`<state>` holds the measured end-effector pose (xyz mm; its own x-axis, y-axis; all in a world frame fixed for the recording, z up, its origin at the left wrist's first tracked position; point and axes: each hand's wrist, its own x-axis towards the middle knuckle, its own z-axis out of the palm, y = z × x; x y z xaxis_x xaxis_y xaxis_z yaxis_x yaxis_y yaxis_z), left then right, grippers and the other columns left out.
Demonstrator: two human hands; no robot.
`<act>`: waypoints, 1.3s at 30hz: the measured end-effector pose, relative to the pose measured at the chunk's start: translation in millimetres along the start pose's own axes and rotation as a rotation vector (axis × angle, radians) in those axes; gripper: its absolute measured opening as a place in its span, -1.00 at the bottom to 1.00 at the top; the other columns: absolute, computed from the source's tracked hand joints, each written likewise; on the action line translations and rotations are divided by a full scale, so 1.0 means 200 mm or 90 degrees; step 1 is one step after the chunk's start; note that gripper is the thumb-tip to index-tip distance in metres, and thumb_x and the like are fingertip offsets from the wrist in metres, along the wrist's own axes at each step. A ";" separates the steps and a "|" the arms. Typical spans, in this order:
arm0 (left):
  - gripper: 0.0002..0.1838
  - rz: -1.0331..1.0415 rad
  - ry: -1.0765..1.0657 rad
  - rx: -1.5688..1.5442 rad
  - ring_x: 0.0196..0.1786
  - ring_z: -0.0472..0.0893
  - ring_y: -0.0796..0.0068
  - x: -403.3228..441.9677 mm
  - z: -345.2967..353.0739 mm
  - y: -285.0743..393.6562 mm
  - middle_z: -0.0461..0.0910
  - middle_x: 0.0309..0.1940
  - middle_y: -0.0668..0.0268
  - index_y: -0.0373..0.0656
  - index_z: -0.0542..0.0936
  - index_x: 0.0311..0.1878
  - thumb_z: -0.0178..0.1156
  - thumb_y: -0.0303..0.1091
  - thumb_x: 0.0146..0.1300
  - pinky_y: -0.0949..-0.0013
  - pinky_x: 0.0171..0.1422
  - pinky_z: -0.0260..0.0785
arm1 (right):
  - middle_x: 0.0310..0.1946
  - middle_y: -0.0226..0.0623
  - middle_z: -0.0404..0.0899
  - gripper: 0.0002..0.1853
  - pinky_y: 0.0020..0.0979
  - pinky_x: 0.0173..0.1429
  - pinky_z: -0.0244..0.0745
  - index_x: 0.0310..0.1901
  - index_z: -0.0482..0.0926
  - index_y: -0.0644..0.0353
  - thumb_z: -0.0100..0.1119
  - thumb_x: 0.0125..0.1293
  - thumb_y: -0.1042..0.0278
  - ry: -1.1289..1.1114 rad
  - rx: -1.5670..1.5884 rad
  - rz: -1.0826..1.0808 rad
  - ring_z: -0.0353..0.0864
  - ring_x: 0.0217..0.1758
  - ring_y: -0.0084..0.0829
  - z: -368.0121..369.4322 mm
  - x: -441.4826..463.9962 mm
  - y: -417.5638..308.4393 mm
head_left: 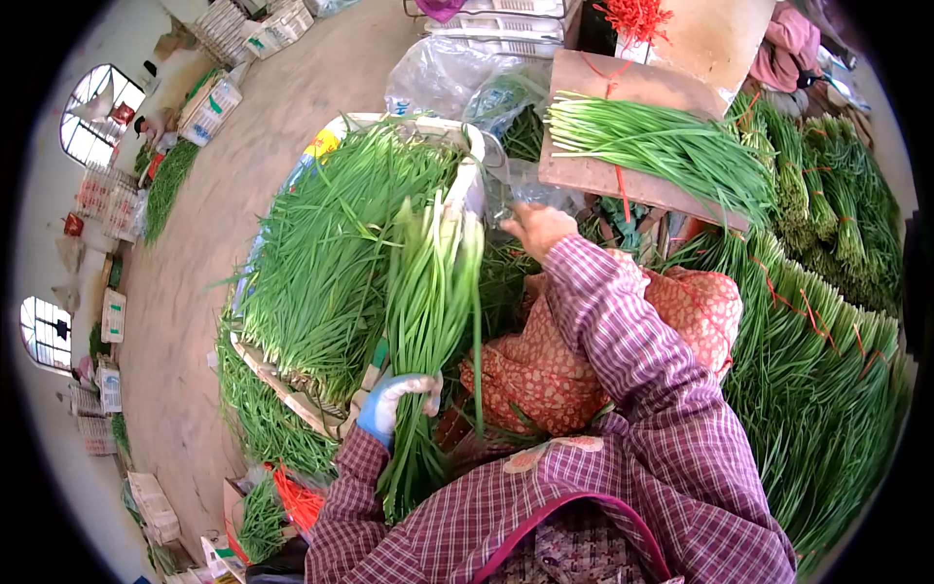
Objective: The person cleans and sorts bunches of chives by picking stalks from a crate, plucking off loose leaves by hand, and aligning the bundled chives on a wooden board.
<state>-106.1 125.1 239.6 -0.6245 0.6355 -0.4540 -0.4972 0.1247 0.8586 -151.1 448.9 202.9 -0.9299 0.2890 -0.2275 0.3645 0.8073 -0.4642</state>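
My left hand (397,401), in a blue and white glove, is wrapped round a bunch of garlic chives (433,282). The pale stem ends point away from me and the green leaves hang down toward my lap. To the left, a large crate (255,362) is heaped with loose garlic chives (341,224). My bare right hand (538,231) is beyond my knee, right of the bunch's stem ends and close to clear plastic (545,187). Its fingers are curled in; whatever they hold, if anything, is too small to make out.
A tied bunch of chives (652,141) lies on a board (584,78) at front right. Many tied bundles (817,331) stand along the right side. Red ties (632,18) sit at the top, others (297,498) at lower left. A concrete floor (185,311) stretches left.
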 end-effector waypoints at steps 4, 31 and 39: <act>-0.59 0.013 0.003 -0.027 -0.50 0.44 0.39 0.02 -0.06 -0.03 0.40 -0.62 0.28 -0.41 0.50 -0.22 0.16 -0.15 0.15 0.39 -0.35 0.28 | 0.17 0.03 0.49 -0.19 -0.19 0.29 0.36 0.37 0.18 0.25 0.06 0.31 -0.24 0.198 0.501 -0.170 0.51 0.20 -0.06 -0.10 -0.07 0.00; 0.21 0.279 -0.164 0.063 0.34 0.35 0.06 0.45 -0.28 0.48 0.26 0.34 -0.08 -0.23 0.06 0.46 0.17 0.51 -0.06 -0.06 0.42 0.15 | 0.07 -0.24 0.56 -0.39 -0.37 0.13 0.54 0.28 0.33 0.21 0.30 0.26 0.19 -0.495 1.051 -0.286 0.60 0.04 -0.43 0.00 -0.26 -0.25; 0.02 0.341 -0.222 -0.174 0.14 0.53 0.08 0.52 0.21 0.65 0.46 0.13 0.07 -0.16 0.05 0.46 0.27 0.21 0.10 0.05 0.23 0.45 | 0.04 -0.27 0.56 -0.38 -0.37 0.15 0.52 0.26 0.37 0.21 0.29 0.26 0.07 -0.460 0.948 -0.217 0.58 0.06 -0.46 -0.06 -0.35 -0.35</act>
<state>-210.1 240.4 313.4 -0.6194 0.7690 0.1582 -0.3363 -0.4420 0.8316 -112.1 377.3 261.8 -0.9129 -0.4011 -0.0759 0.2854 -0.4942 -0.8212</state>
